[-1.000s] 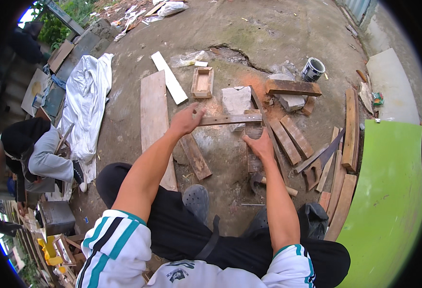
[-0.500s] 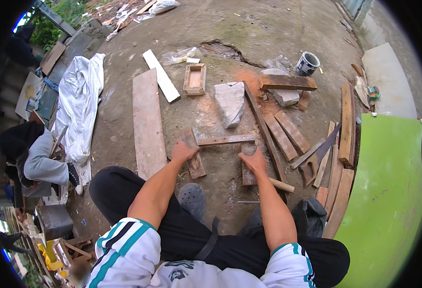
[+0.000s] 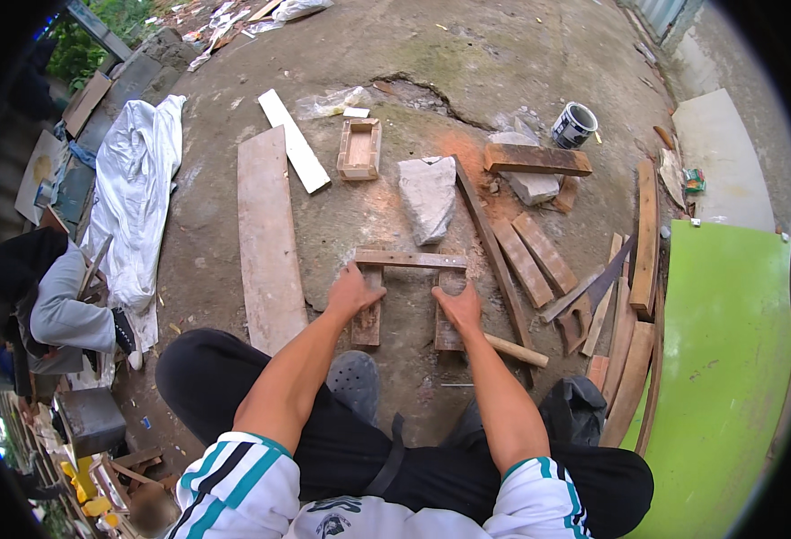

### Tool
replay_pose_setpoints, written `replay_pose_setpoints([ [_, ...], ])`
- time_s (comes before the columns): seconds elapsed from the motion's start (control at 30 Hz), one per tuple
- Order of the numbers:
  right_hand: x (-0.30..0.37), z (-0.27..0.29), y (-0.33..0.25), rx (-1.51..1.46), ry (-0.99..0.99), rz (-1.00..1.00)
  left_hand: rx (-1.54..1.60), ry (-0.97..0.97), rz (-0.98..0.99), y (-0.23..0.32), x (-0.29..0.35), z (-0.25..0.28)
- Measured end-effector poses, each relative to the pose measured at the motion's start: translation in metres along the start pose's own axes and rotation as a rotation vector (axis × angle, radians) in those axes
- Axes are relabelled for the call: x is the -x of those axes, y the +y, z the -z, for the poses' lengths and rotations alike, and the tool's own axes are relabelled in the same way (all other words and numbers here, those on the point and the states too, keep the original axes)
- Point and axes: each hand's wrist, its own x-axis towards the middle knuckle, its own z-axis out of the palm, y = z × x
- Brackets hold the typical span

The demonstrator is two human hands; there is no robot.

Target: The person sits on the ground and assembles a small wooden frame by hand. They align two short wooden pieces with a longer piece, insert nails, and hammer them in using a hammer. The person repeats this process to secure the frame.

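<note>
A narrow wooden strip (image 3: 409, 259) lies across the far ends of two short boards, making a U-shaped frame on the ground. My left hand (image 3: 352, 293) is closed around the left short board (image 3: 368, 325), close to its corner with the strip. On the other side, my right hand (image 3: 459, 307) grips the right short board (image 3: 448, 336), its thumb toward the inside. Both boards stand roughly parallel, pointing toward me. Beside my right wrist lies a round wooden handle (image 3: 516, 350); its other end is hidden by my forearm. A thin metal rod (image 3: 457, 385) rests nearer me.
Ahead are a small wooden box (image 3: 359, 149), a stone block (image 3: 428, 199) and a paint can (image 3: 574, 125). A long board (image 3: 268, 238) lies left; a handsaw (image 3: 578, 321), timber and a green panel (image 3: 724, 332) lie right. Another person (image 3: 76, 296) sits at far left.
My left hand has moved right and turned the left short board from a slant to nearly parallel with the right one. The strip and right board have shifted slightly left in view.
</note>
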Motion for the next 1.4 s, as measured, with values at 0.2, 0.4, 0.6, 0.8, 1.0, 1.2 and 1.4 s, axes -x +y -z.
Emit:
replay_pose_setpoints([
  [0.2,0.000,-0.008,0.001,0.080,0.079,-0.034,0.082,0.150,-0.015,0.011,0.010,0.007],
  [0.4,0.000,-0.014,-0.002,0.180,0.115,-0.034,0.219,0.176,-0.104,-0.010,-0.015,-0.004],
  [0.6,-0.002,-0.021,0.005,0.173,0.099,0.018,0.270,0.223,-0.095,-0.011,-0.011,-0.010],
  [0.8,-0.001,-0.033,0.021,0.219,0.210,0.130,0.277,0.243,-0.034,0.009,0.006,-0.018],
  [1.0,-0.004,-0.028,0.009,0.177,0.182,0.107,0.307,0.249,-0.004,0.014,0.007,-0.018],
  [1.2,-0.004,-0.029,0.008,0.200,0.196,0.091,0.281,0.312,-0.056,0.006,0.000,-0.035],
  [1.4,-0.003,-0.030,0.008,0.223,0.198,0.062,0.402,0.401,-0.091,0.011,0.000,-0.045],
])
